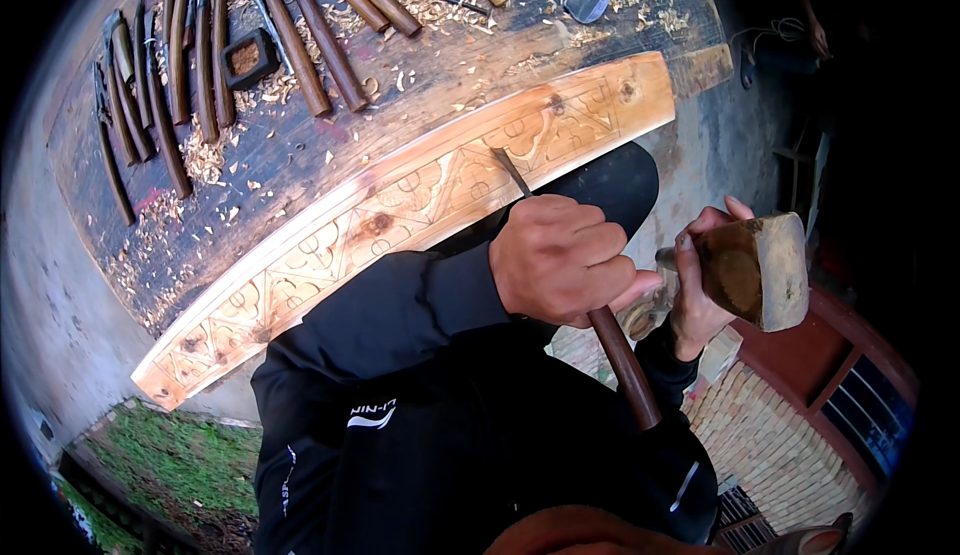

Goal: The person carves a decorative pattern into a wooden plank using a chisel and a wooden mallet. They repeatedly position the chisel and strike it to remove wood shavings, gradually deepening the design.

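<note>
My left hand [565, 260] is wrapped around a chisel with a dark wooden handle [625, 370]. Its narrow metal blade [512, 172] slants up to the carved face of a long, pale wooden board [375, 223], and the tip appears to touch it. Triangles and curling shapes are drawn and partly cut along the board. To the right, my right hand [700, 295] grips a wooden mallet with a blocky head [755, 270], held off the board. Most of the mallet's handle is hidden behind the fingers.
Several wooden-handled carving tools [205, 65] lie across the worn bench [440, 85] beyond the board, among curled shavings [205, 155]. A small dark square box [250, 59] sits between them. Grass [170, 465] and brick paving [770, 445] show below.
</note>
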The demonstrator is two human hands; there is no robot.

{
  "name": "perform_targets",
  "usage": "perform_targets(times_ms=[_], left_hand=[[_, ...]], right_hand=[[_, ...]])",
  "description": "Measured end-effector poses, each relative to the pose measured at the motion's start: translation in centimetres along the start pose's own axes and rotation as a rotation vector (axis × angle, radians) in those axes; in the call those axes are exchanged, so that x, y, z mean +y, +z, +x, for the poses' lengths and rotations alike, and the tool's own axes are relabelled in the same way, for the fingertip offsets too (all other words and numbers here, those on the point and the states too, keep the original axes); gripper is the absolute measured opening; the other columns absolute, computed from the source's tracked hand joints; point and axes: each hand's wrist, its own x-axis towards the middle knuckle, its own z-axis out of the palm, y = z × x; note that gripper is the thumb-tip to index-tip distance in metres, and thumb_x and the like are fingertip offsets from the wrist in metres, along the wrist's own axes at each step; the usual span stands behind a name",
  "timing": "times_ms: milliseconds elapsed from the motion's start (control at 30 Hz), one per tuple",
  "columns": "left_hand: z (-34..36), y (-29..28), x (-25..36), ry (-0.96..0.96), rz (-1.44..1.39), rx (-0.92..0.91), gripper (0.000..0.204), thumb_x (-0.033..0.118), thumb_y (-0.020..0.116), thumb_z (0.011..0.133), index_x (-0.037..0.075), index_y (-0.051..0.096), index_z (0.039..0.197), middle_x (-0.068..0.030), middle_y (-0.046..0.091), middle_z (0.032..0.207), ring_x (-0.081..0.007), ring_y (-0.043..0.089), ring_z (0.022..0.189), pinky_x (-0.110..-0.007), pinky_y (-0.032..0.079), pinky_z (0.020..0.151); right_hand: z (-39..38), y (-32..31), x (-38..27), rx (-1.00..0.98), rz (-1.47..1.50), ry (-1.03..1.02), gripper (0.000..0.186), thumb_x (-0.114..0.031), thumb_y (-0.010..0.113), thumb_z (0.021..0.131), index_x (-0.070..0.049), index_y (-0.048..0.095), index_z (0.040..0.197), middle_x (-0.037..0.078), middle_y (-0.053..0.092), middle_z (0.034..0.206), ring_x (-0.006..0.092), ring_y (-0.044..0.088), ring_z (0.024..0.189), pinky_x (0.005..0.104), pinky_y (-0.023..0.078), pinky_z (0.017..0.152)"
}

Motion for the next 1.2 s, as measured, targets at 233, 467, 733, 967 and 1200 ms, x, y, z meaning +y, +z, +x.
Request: perform_targets(times_ms=[233,467,733,967,1200], left_hand=[[1.9,-0.3,0.0,-0.166,-0.005,0.072,0.046,0.016,0.084,0.076,0.010,0.043,0.058,-0.0048,0.034,0.058,-0.0232,0.044,0.044,-0.037,0.031,0.040],[3.6,0.3,-1.1,-0.280,0.005,0.264,0.044,0.018,0.081,0.085,0.009,0.049,0.057,-0.0069,0.041,0.050,-0.0257,0.045,0.041,-0.038,0.031,0.041],[3.8,-0.5,-1.6,-0.359,-0.026,0.323,0.047,0.017,0.080,0.089,0.007,0.047,0.057,-0.0085,0.042,0.051,-0.0276,0.046,0.042,-0.039,0.032,0.041],[4.0,-1.1,-1.7,-0.365,-0.073,0.415,0.048,0.015,0.078,0.091,0.006,0.046,0.056,-0.0103,0.043,0.050,-0.0283,0.046,0.041,-0.039,0.032,0.042],[4.2,-1.2,-1.4,-0.362,-0.086,0.416,0.047,0.015,0.078,0.091,0.005,0.048,0.056,-0.0114,0.043,0.050,-0.0298,0.046,0.042,-0.039,0.034,0.042]], right_hand=[[0.4,0.1,-0.6,-0.006,-0.065,-0.028,0.058,0.008,0.074,0.082,0.003,0.055,0.136,0.008,0.066,0.100,0.0143,0.062,0.088,0.0294,0.053,0.083],[2.0,-0.3,-3.0,0.008,-0.179,-0.305,0.061,-0.002,0.076,0.086,0.004,0.049,0.141,0.011,0.063,0.098,0.0141,0.060,0.082,0.0273,0.048,0.072],[5.6,-1.8,-7.8,0.259,-0.234,-0.593,0.052,0.001,0.068,0.092,0.008,0.048,0.140,0.019,0.067,0.102,0.0204,0.065,0.082,0.0295,0.056,0.075],[7.8,-3.2,-10.0,0.163,-0.422,-0.712,0.054,-0.011,0.068,0.096,0.002,0.045,0.143,0.018,0.068,0.111,0.0239,0.068,0.092,0.0410,0.057,0.091],[10.1,-4.9,-10.7,0.118,-0.024,-0.740,0.057,-0.011,0.070,0.094,0.005,0.048,0.144,0.018,0.068,0.119,0.0248,0.069,0.095,0.0379,0.057,0.093]])
